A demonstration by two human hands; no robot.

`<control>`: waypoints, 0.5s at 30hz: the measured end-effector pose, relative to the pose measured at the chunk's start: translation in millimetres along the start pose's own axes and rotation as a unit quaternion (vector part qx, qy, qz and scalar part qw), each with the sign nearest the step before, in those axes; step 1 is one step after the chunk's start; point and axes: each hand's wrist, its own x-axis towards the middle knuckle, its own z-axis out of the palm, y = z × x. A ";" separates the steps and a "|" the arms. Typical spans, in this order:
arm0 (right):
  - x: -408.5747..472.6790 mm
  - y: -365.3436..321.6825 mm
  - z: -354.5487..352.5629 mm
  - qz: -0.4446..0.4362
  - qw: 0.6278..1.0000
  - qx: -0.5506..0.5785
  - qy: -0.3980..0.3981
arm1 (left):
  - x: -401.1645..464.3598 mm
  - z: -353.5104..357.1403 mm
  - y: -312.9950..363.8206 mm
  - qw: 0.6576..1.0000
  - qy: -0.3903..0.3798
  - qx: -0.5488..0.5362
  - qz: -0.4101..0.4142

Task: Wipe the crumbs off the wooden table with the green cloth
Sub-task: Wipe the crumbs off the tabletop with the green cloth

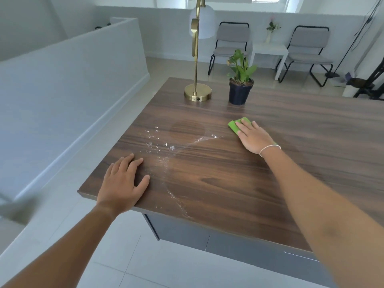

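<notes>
Mid-wipe, by the look of it. Right hand (pixel 254 138) pressed flat, fingers together, palm down on the green cloth (pixel 235 125), pinning it to the wooden surface (pixel 218 183) rather than gripping it. Cloth sitting right of center, well short of the potted plant (pixel 240 88) and the brass lamp (pixel 197 92) at the far edge. Only the far-left bit of the cloth peeking out past the fingers, plus a sliver near the wrist, so probably folded into a strip with its long axis running along the hand, from near-right up toward far-left. Can't tell the full shape though, too much hidden under the palm.

Left hand (pixel 122 183) spread open, flat on the near-left corner, holding nothing, likely just bracing.

Crumbs (pixel 164 145) nowhere near done: a white scatter left of center, a thin curved trail arcing from just beside the cloth down toward the near edge. Cleaner-looking arc inside that line, so probably partway through.

Next move, best guess: drag the cloth left across the scatter, keeping pressure even, herding it all toward one edge instead of smearing. Worth watching the left hand, sitting right beside the mess.
</notes>
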 end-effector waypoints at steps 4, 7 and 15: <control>-37.2 -25.4 15.3 -0.162 0.986 0.046 0.005 | -1.1 1.1 -1.1 1.000 -0.003 0.000 0.003; -58.2 2.3 11.8 -0.220 0.973 0.066 -0.002 | 0.4 1.8 -2.1 1.000 0.001 -0.004 0.002; 51.0 -21.0 -5.8 -0.038 0.998 0.029 0.029 | 1.7 4.7 -4.3 1.000 0.001 0.004 -0.003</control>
